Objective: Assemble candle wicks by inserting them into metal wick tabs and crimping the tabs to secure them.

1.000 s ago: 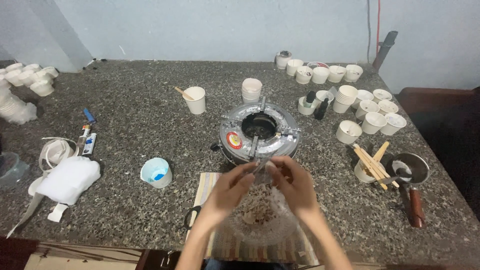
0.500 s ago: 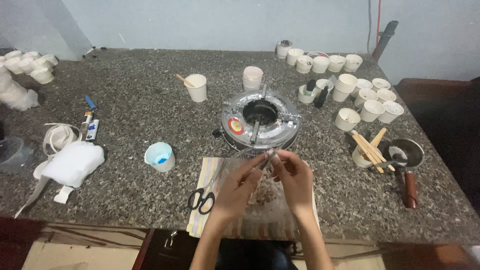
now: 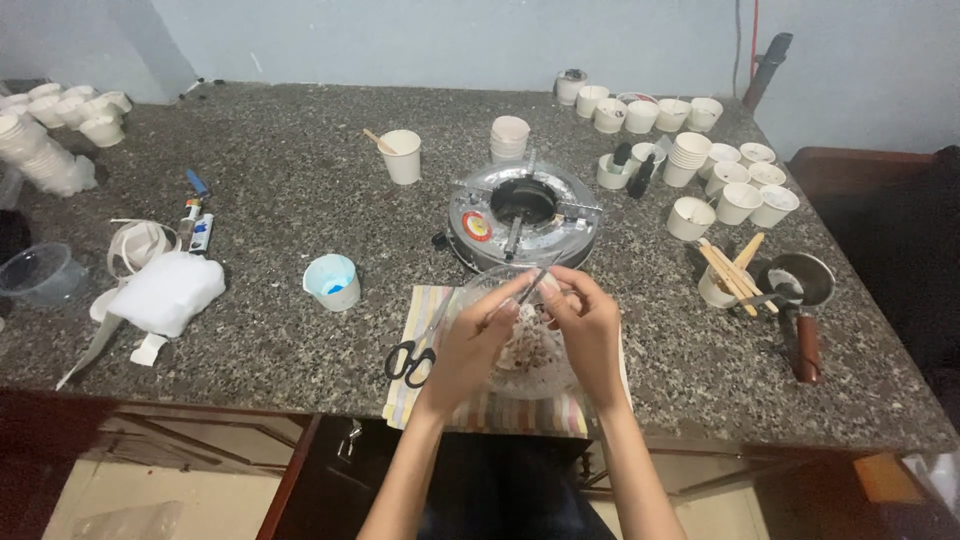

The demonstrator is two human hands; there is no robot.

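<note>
I see a clear glass bowl (image 3: pixel 520 375) of pale and brownish bits at the lower centre of the frame, resting on a striped cloth (image 3: pixel 480 412) on the speckled granite tabletop (image 3: pixel 280 350). My left hand (image 3: pixel 470 350) and right hand (image 3: pixel 588 335) meet above the bowl, fingers pinched together around a thin metal tool (image 3: pixel 537 281); I cannot tell whether it is tweezers. To work well, I judge both hands should stay low over the bowl with a steady, light pinch, so nothing falls outside it. Black-handled scissors (image 3: pixel 412 358) lie on the cloth just left. A round metal burner (image 3: pixel 520 212) sits just above, a small pale-blue cup (image 3: pixel 333 281) to the left, and white paper cups (image 3: pixel 720 185) cluster at upper right.
</note>
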